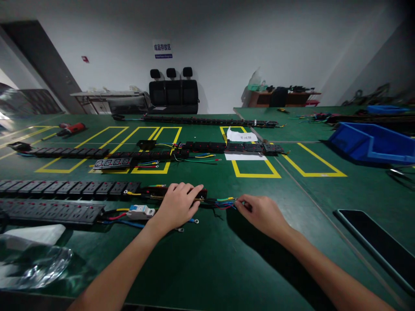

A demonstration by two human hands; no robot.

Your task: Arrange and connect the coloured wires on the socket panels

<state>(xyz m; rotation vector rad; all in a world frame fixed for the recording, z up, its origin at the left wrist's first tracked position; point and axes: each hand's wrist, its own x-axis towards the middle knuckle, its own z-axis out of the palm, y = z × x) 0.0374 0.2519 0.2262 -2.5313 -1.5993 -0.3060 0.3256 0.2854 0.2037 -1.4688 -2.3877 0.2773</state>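
My left hand [180,204] lies over a dark circuit strip [203,193], its fingers bent around the strip's near part. A bundle of coloured wires [223,201] runs right from that strip. At the bundle's right end my right hand [257,210] pinches the wire tips between thumb and fingers. Left of my left hand are a row of black sockets [87,188] and, nearer, a second socket row [55,211]. A white circuit breaker [141,212] with yellow, red and blue wires sits beside my left wrist.
More socket strips [207,147] lie farther back on the green table [201,268]. A phone [376,246] and a blue bin [372,142] are on the right. Clear plastic wrap [35,261] lies front left, a red tool [71,128] back left, a paper sheet [241,136] mid-table.
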